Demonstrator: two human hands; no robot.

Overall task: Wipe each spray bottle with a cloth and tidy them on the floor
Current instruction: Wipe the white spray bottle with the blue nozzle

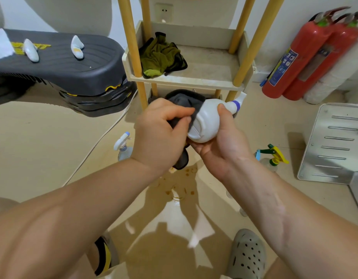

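Observation:
My right hand (220,143) holds a white spray bottle (209,121) on its side above the floor, its blue-ringed nozzle pointing up and to the right. My left hand (162,133) grips a dark grey cloth (184,101) and presses it against the bottle's base end. Part of the cloth hangs below my left hand. On the floor to the left stands a clear spray bottle with a white and blue trigger (122,147). Another clear bottle with a green and yellow trigger (271,156) stands on the floor to the right.
A wooden shelf unit (186,79) stands straight ahead with a green cloth (161,56) on it. Two red fire extinguishers (307,57) lean at the right. A grey metal rack (335,143) lies right. Black stacked step platforms (59,65) sit left. The floor below is wet and stained.

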